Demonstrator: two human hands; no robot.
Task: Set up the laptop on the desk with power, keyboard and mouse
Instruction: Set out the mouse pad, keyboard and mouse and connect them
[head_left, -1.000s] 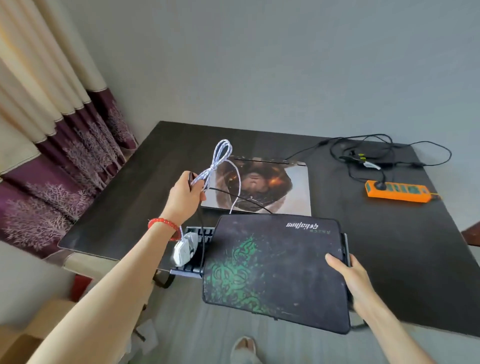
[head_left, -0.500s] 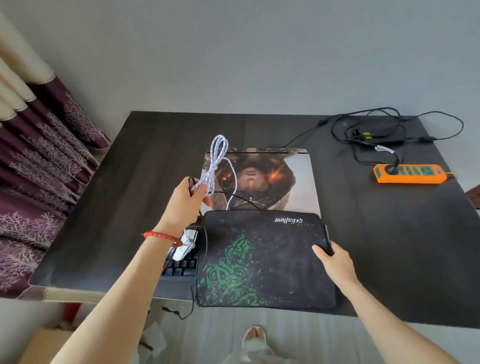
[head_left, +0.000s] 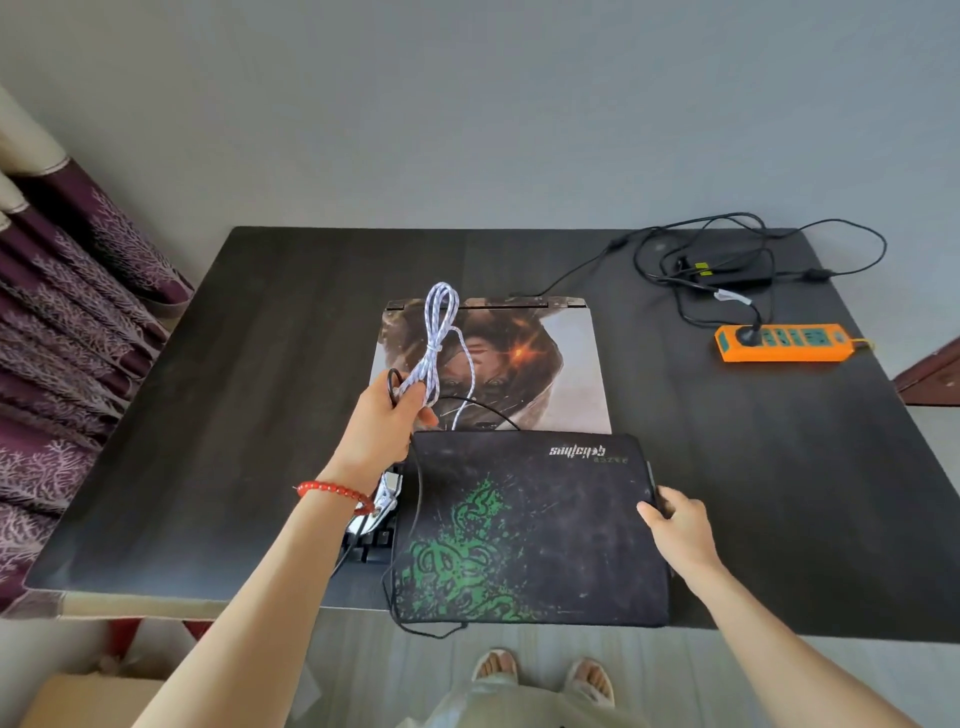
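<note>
A closed laptop (head_left: 550, 364) with a picture on its lid lies flat mid-desk. In front of it a black keyboard (head_left: 371, 545) rests at the desk's near edge, mostly covered by a black and green mouse pad (head_left: 530, 530). A white mouse (head_left: 382, 506) peeks out under my left wrist. My left hand (head_left: 382, 426) holds up a bundled white braided cable (head_left: 436, 343) and a black cable loop. My right hand (head_left: 675, 527) grips the right edge of the pad and keyboard. The black power adapter (head_left: 727, 273) lies at the back right among tangled cords.
The dark desk (head_left: 234, 415) stands against a grey wall. An orange power strip (head_left: 784, 343) with one plug in it lies at the right. Purple and cream curtains (head_left: 67, 322) hang at the left. A cardboard box (head_left: 78, 699) sits on the floor lower left.
The keyboard with the pad and mouse has come forward from beyond the near edge onto the desk. My left hand still holds up the cables. My view has tilted down.
</note>
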